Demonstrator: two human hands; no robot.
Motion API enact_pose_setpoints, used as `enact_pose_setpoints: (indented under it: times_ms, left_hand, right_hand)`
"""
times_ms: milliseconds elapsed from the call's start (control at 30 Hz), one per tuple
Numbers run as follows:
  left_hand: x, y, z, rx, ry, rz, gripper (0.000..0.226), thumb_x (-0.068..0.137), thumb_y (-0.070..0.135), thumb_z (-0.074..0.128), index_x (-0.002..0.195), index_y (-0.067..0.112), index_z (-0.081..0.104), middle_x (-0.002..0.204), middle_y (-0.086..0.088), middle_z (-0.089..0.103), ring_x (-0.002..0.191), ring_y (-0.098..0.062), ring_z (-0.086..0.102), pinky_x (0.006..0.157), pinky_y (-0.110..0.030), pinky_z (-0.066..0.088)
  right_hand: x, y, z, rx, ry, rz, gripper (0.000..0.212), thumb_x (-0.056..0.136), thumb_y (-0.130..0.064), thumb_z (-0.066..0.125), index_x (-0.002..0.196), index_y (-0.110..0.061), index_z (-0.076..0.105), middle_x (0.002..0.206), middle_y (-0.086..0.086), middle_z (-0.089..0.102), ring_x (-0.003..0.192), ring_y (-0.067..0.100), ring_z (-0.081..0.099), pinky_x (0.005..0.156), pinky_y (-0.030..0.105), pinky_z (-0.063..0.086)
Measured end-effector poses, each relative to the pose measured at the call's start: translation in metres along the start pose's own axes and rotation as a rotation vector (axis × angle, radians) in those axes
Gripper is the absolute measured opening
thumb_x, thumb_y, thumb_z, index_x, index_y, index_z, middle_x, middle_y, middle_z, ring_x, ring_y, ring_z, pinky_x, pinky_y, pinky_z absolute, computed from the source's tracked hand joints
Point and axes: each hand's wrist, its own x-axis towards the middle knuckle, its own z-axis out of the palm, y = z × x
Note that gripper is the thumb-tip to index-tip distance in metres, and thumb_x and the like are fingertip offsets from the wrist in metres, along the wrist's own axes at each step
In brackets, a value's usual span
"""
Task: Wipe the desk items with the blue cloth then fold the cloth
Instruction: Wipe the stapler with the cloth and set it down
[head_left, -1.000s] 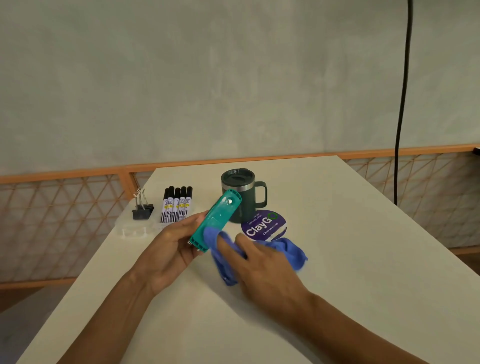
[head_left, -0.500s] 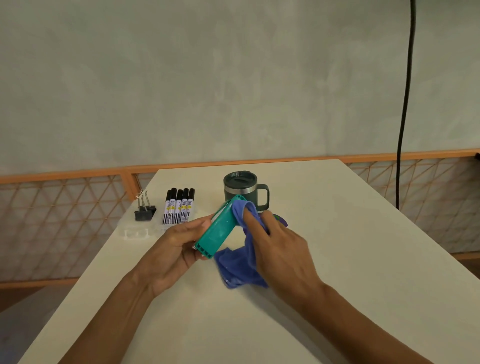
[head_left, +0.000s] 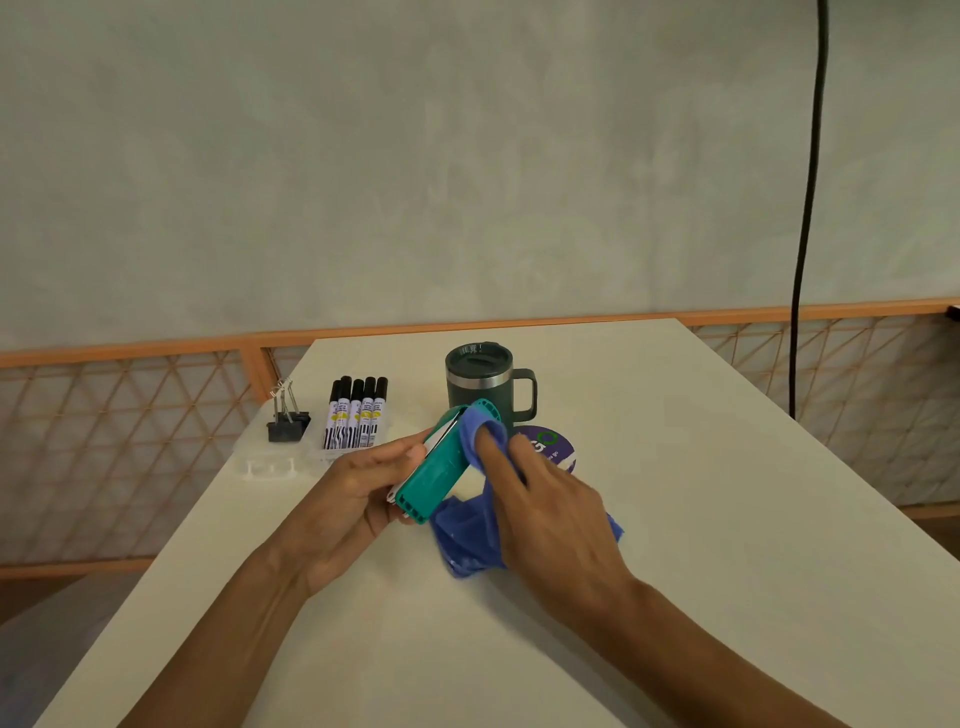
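Here left fingers (head_left: 402, 453) clamp the stapler (head_left: 436, 474), right fingers (head_left: 489, 448) gripping cloth (head_left: 467, 532) against it.

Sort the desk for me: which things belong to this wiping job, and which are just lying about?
In the job: blue cloth in the right hand; teal stapler in the left hand; other desk items to wipe: markers, binder clip, green mug, purple disc.

Lying about: clear tray, black cable, orange lattice railing.
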Motion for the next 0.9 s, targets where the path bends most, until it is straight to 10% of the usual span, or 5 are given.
enact_pose_setpoints:
  times_ms: [433,633,800,900]
  left_hand:
    - [0.002,-0.004,0.003,-0.053,0.010,0.027,0.030,0.089,0.027,0.063,0.106,0.027,0.088,0.102,-0.008,0.080,0.081,-0.011,0.074,0.064,-0.024,0.059]
    - [0.010,-0.005,-0.003,-0.111,0.111,0.076,0.030,0.080,0.029,0.069,0.104,0.021,0.084,0.103,-0.004,0.083,0.098,-0.021,0.080,0.070,-0.030,0.068]
    - [0.013,-0.009,-0.003,-0.117,0.100,0.056,0.043,0.086,0.030,0.065,0.125,0.018,0.076,0.125,-0.012,0.078,0.114,-0.027,0.074,0.074,-0.031,0.067]
    - [0.009,-0.009,-0.002,-0.123,0.008,0.078,0.034,0.089,0.027,0.062,0.116,0.019,0.082,0.115,-0.012,0.080,0.092,-0.016,0.077,0.068,-0.026,0.065]
  right_hand:
    - [-0.003,-0.011,-0.002,0.014,-0.031,-0.057,0.082,0.075,-0.023,0.092,0.143,-0.018,0.047,0.096,-0.002,0.053,0.069,0.015,0.057,0.044,0.031,0.051]
    - [-0.013,-0.033,-0.002,-0.047,-0.040,-0.253,0.064,0.085,-0.027,0.079,0.142,-0.019,0.051,0.096,-0.006,0.055,0.066,0.013,0.050,0.058,0.028,0.023]
    - [-0.013,-0.030,-0.002,-0.081,-0.041,-0.291,0.065,0.084,-0.028,0.079,0.141,-0.017,0.050,0.097,-0.005,0.057,0.066,0.013,0.051,0.058,0.028,0.023]
    - [-0.004,-0.022,-0.002,-0.064,-0.037,-0.169,0.082,0.073,-0.030,0.091,0.141,-0.013,0.049,0.094,-0.003,0.059,0.065,0.012,0.057,0.046,0.026,0.038]
